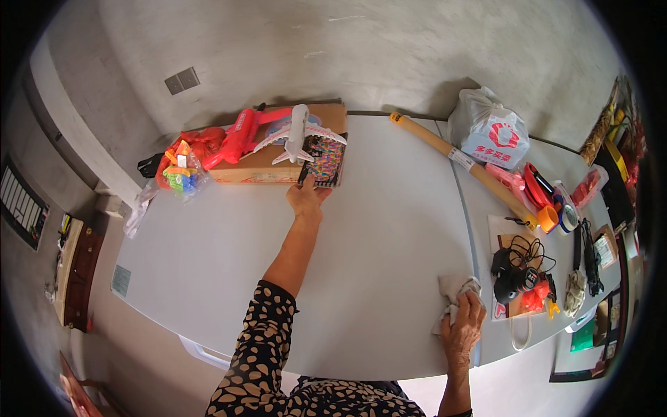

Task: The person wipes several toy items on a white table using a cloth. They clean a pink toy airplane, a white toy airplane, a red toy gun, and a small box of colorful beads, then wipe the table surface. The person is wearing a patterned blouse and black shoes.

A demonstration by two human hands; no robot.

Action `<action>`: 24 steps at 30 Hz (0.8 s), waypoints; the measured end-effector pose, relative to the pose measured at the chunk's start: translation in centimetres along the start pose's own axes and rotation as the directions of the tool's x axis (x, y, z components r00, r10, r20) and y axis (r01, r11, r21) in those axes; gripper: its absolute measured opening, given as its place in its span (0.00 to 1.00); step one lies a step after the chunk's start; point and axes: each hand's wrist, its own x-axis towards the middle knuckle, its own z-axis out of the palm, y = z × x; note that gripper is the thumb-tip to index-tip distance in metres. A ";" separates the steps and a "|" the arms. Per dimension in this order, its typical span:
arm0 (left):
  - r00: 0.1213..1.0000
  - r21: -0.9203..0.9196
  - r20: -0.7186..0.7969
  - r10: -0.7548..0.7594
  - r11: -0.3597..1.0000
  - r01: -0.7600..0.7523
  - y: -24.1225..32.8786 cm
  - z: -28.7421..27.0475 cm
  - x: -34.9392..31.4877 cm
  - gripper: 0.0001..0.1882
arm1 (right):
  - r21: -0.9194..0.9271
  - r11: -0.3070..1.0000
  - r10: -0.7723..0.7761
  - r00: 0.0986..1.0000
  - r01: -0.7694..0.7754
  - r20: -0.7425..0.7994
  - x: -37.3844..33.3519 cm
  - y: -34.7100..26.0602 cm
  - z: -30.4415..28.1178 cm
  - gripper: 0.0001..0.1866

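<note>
At the far side of the pale table (pixel 375 243), my left hand (pixel 306 198) is closed on the near edge of a flat, multicoloured patterned pack (pixel 325 160). This pack lies on a brown cardboard box (pixel 250 175). Also on the box are a white toy airplane (pixel 297 132) with pinkish wings and a red toy airplane (pixel 240 139); the white one's tail is just beyond my left fingers. Near the front right, my right hand (pixel 464 330) is closed on a crumpled grey cloth (pixel 453 285) pressed to the tabletop. Its fingertips are partly hidden in the cloth.
Left of the box sits a clear bag of colourful toy pieces (pixel 182 174). A long cardboard tube (pixel 462 163) slants across the right side, near a white plastic bag (pixel 490 128). Closer are tape rolls (pixel 567 217), a black corded device (pixel 514 274) and a folded umbrella (pixel 593 260).
</note>
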 end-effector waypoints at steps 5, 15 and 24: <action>1.000 -0.024 -0.003 -0.001 1.000 0.001 -0.6 0.7 -0.1 0.17 | -0.003 1.000 -0.008 1.000 0.008 0.025 -0.2 0.6 0.1 0.31; 0.900 0.426 0.432 -0.053 0.892 -0.152 -6.0 7.3 -12.0 0.10 | 0.079 0.988 -0.141 0.979 0.131 0.145 0.9 1.7 -2.1 0.32; 0.365 0.314 0.930 -0.045 0.615 -0.724 -17.9 23.1 -18.5 0.15 | 0.219 0.961 -0.211 0.962 0.171 0.174 0.4 3.8 -1.5 0.31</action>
